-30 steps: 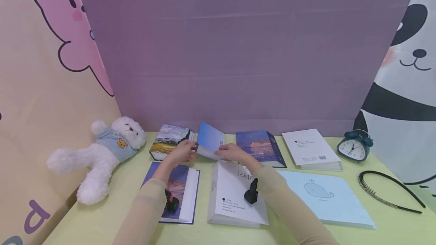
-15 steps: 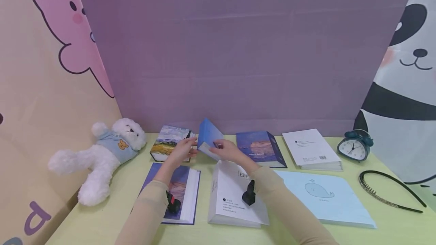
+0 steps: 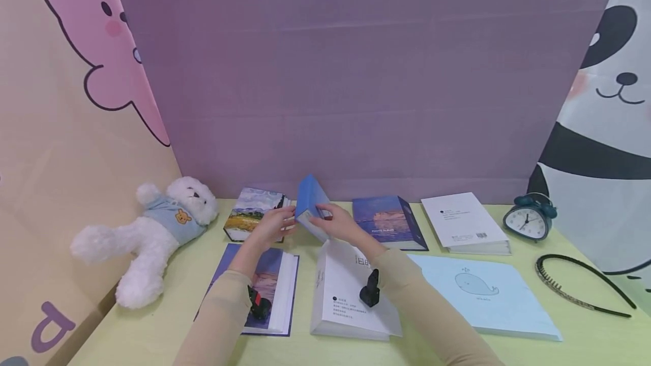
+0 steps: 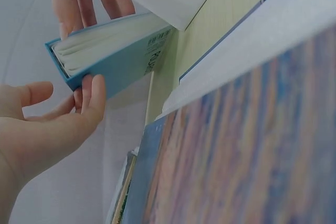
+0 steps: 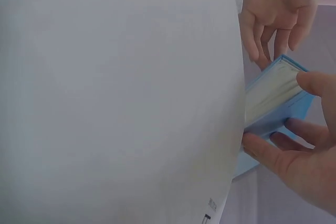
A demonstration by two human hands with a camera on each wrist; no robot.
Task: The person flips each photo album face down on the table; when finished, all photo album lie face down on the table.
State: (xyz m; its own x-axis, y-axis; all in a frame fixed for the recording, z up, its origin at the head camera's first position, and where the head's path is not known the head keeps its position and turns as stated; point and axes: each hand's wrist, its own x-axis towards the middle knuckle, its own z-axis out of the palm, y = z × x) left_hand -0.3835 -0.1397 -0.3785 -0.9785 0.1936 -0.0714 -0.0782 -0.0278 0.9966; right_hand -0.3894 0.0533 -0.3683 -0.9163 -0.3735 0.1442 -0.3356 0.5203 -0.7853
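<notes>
A small blue book (image 3: 308, 206) stands tilted on edge at the back of the yellow-green table (image 3: 168, 292). My right hand (image 3: 335, 223) grips it, thumb on one cover and fingers on the other, as the right wrist view shows on the blue book (image 5: 275, 98) and right hand (image 5: 299, 156). My left hand (image 3: 274, 225) touches the book's left side with nearly straight fingers. In the left wrist view the left hand (image 4: 52, 124) has its fingertips on the cover of the blue book (image 4: 110, 51), thumb apart.
Under my forearms lie a purple-covered book (image 3: 269, 284) and a white book (image 3: 351, 298). Around them are a painting-cover book (image 3: 251, 213), a dark blue book (image 3: 389, 219), a white book (image 3: 463, 222), a whale book (image 3: 483, 292), a teddy bear (image 3: 152, 230), a clock (image 3: 529, 219) and a headband (image 3: 580, 287).
The blue book has been tipped from a slanted lie to a steeper, nearly upright stand. Both hands have closed in on it and shifted slightly left.
</notes>
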